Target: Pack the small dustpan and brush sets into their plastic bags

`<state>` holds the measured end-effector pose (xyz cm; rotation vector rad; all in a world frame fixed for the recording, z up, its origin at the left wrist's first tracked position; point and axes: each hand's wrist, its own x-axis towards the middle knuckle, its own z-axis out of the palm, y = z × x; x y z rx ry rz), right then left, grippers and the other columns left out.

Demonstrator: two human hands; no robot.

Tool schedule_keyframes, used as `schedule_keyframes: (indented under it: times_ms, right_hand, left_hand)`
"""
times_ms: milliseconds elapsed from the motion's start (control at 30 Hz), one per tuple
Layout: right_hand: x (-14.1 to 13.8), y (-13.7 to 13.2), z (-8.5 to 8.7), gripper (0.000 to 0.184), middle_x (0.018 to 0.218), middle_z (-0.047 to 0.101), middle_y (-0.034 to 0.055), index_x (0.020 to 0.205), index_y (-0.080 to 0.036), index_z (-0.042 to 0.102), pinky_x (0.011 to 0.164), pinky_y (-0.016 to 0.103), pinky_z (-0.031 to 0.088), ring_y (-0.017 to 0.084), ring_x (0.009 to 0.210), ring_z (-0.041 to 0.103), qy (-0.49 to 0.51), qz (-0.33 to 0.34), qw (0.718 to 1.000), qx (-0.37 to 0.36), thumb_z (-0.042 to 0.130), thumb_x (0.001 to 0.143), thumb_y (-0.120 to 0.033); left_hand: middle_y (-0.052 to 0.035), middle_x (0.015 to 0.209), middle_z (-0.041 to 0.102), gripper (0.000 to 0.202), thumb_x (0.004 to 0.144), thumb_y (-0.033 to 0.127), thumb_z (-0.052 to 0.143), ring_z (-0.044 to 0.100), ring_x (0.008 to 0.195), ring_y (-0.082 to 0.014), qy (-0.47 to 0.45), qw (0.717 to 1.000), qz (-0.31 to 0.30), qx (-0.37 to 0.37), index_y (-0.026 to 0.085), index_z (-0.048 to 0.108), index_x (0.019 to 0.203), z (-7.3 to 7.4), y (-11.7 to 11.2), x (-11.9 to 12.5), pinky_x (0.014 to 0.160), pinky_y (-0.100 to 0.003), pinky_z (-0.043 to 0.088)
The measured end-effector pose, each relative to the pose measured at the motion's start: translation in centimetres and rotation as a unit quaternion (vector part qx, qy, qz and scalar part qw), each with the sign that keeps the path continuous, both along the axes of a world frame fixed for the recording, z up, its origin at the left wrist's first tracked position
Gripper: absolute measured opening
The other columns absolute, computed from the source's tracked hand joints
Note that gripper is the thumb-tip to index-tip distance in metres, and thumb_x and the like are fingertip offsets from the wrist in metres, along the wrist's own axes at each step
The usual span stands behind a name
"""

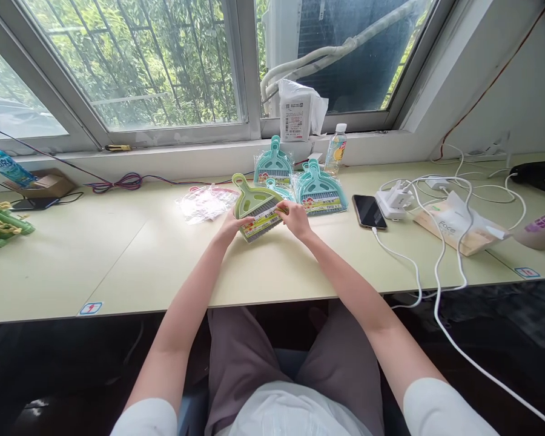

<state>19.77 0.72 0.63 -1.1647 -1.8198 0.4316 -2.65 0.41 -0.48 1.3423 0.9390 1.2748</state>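
A small green dustpan and brush set [258, 204] with a printed label is held tilted just above the table. My left hand [232, 226] grips its lower left side, thumb over the front. At its right edge, my right hand [295, 219] pinches the set near the label's end. Behind lie teal dustpan sets in clear wrapping: one at the back [274, 163] and one at the right [320, 191]. Part of another teal piece [279, 189] shows behind the green set. Crumpled clear plastic wrapping with pink parts [208, 203] lies left of it.
A phone [369, 211] on a white cable lies right of the dustpans, beside a power strip [392, 203] and a paper packet [463, 223]. A bottle [336, 148] and a tissue pack [296, 115] stand by the window. Green bundles [2, 224] lie far left.
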Motion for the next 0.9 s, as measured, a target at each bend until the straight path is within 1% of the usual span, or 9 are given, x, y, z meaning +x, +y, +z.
schedule_keyframes:
  times_ms: [133, 233, 300, 367, 467, 567, 633, 767, 900]
  right_hand:
    - [-0.2, -0.7, 0.3, 0.02, 0.097, 0.066, 0.0057, 0.107, -0.022, 0.062, 0.077, 0.035, 0.051, 0.018, 0.073, 0.062, 0.001, -0.035, 0.998, 0.056, 0.059, 0.087, -0.023]
    - [-0.3, -1.1, 0.3, 0.035, 0.116, 0.056, 0.0091, 0.124, -0.025, 0.048, 0.081, 0.036, 0.051, 0.017, 0.077, 0.06, 0.09, -0.059, 0.993, 0.055, 0.055, 0.091, -0.034]
    - [-0.6, -1.1, 0.2, 0.04, 0.123, 0.05, 0.0114, 0.128, -0.027, 0.04, 0.087, 0.036, 0.05, 0.017, 0.085, 0.059, 0.169, -0.073, 0.983, 0.025, 0.05, 0.093, -0.043]
    - [-1.0, -1.0, 0.0, 0.042, 0.124, 0.049, 0.0119, 0.129, -0.027, 0.034, 0.091, 0.036, 0.049, 0.018, 0.092, 0.059, 0.232, -0.073, 0.969, -0.032, 0.044, 0.094, -0.049]
    - [-2.0, -0.8, -0.6, 0.048, 0.114, 0.056, 0.0084, 0.127, -0.026, 0.032, 0.088, 0.033, 0.053, 0.017, 0.091, 0.064, 0.287, 0.004, 0.945, -0.156, 0.05, 0.09, -0.052]
    - [-3.2, -0.9, -1.3, 0.056, 0.107, 0.062, 0.0047, 0.126, -0.027, 0.033, 0.085, 0.033, 0.056, 0.017, 0.09, 0.068, 0.325, 0.127, 0.905, -0.243, 0.062, 0.083, -0.05]
    - [-3.8, -1.2, -1.6, 0.057, 0.107, 0.064, 0.0038, 0.125, -0.028, 0.036, 0.085, 0.035, 0.058, 0.017, 0.094, 0.068, 0.349, 0.16, 0.888, -0.252, 0.067, 0.08, -0.046]
    - [-3.7, -1.3, -1.6, 0.05, 0.106, 0.066, 0.0037, 0.118, -0.027, 0.042, 0.084, 0.039, 0.06, 0.018, 0.094, 0.067, 0.38, 0.115, 0.885, -0.244, 0.071, 0.078, -0.035]
    - [-3.1, -0.9, -1.4, 0.047, 0.103, 0.066, 0.0029, 0.115, -0.026, 0.042, 0.079, 0.04, 0.062, 0.018, 0.089, 0.069, 0.39, 0.083, 0.881, -0.256, 0.071, 0.078, -0.025]
  left_hand:
    - [-0.012, 0.118, 0.066, 0.076, 0.057, 0.029, 0.085, 0.059, 0.115, -0.033, -0.009, 1.0, -0.001, 0.026, 0.016, 0.056, 0.126, 0.1, -0.1, 0.2, 0.102, -0.047, 0.046]
    - [-0.0114, 0.116, 0.067, 0.08, 0.058, 0.03, 0.085, 0.061, 0.114, -0.032, -0.025, 0.999, 0.016, 0.034, 0.018, 0.052, 0.131, 0.5, -0.4, 0.5, 0.1, -0.046, 0.049]
    - [-0.0107, 0.115, 0.068, 0.081, 0.059, 0.03, 0.084, 0.061, 0.115, -0.0311, -0.039, 0.998, 0.042, 0.041, 0.019, 0.051, 0.132, 0.7, -0.5, 0.6, 0.099, -0.044, 0.05]
    - [-0.0101, 0.116, 0.067, 0.082, 0.059, 0.031, 0.084, 0.06, 0.116, -0.0301, -0.054, 0.995, 0.069, 0.051, 0.02, 0.05, 0.133, 0.9, -0.5, 0.6, 0.098, -0.042, 0.05]
    - [-0.0097, 0.118, 0.067, 0.084, 0.059, 0.032, 0.084, 0.061, 0.116, -0.0289, -0.07, 0.991, 0.098, 0.061, 0.021, 0.048, 0.134, 1.1, -0.4, 0.3, 0.099, -0.041, 0.05]
    - [-0.0096, 0.118, 0.067, 0.086, 0.058, 0.032, 0.085, 0.06, 0.117, -0.0283, -0.072, 0.99, 0.097, 0.068, 0.021, 0.047, 0.135, 1.2, -0.5, 0.3, 0.101, -0.041, 0.048]
    - [-0.0097, 0.118, 0.067, 0.088, 0.058, 0.032, 0.086, 0.061, 0.116, -0.0283, -0.063, 0.993, 0.077, 0.065, 0.021, 0.046, 0.136, 1.1, -0.7, 0.6, 0.1, -0.041, 0.048]
    - [-0.0108, 0.12, 0.065, 0.085, 0.061, 0.035, 0.085, 0.061, 0.115, -0.0286, -0.06, 0.997, 0.034, 0.034, 0.021, 0.046, 0.135, 0.6, -0.8, 1.4, 0.098, -0.04, 0.05]
    - [-0.0116, 0.123, 0.063, 0.075, 0.068, 0.04, 0.08, 0.062, 0.112, -0.0284, -0.073, 0.997, 0.02, -0.011, 0.023, 0.047, 0.134, 0.3, -0.7, 1.4, 0.092, -0.04, 0.054]
